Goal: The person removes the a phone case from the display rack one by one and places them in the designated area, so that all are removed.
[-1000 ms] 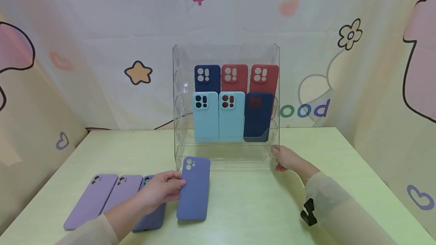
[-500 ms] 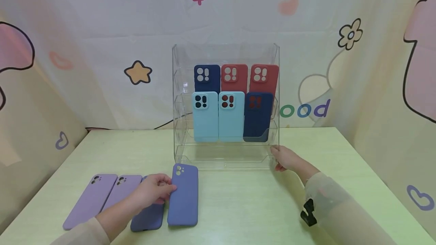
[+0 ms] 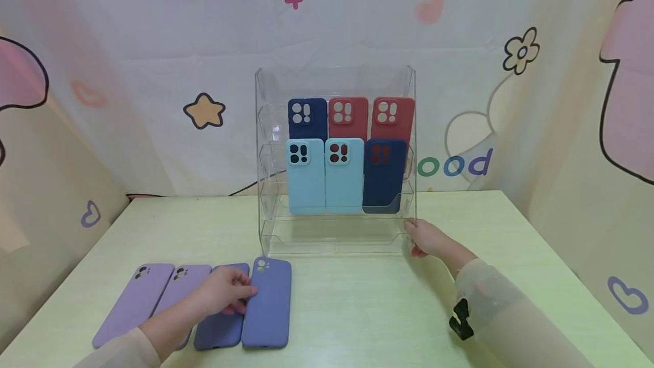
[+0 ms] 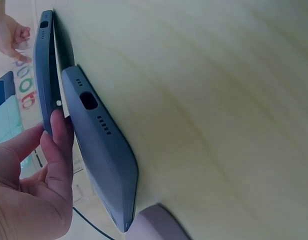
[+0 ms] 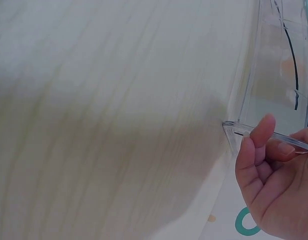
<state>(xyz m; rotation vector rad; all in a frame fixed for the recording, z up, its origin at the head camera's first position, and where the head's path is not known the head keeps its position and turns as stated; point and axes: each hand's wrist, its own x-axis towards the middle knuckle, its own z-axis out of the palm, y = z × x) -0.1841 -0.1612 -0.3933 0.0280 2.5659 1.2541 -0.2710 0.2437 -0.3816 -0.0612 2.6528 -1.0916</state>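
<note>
My left hand (image 3: 222, 290) pinches the left edge of a blue-purple phone case (image 3: 268, 305), thumb on one face and fingers on the other. In the left wrist view that phone case (image 4: 43, 65) is tilted, its far edge close to the table. Just left of it lies a second blue-purple case (image 3: 217, 331), partly hidden by the hand, then two lilac cases (image 3: 137, 301). My right hand (image 3: 429, 238) grips the lower right side of a clear acrylic display rack (image 3: 335, 247); in the right wrist view its fingers close round the clear side panel (image 5: 289, 140).
Upright in the rack stand a dark blue case (image 3: 307, 129) and two red cases (image 3: 348, 129) behind; two light blue cases (image 3: 305, 186) and another dark blue case (image 3: 384, 186) stand in front. A patterned curtain (image 3: 204, 33) hangs behind the pale table (image 3: 357, 311).
The left hand has brought the phone case leftward and down toward the table, beside the other blue-purple case. The right hand stays on the rack.
</note>
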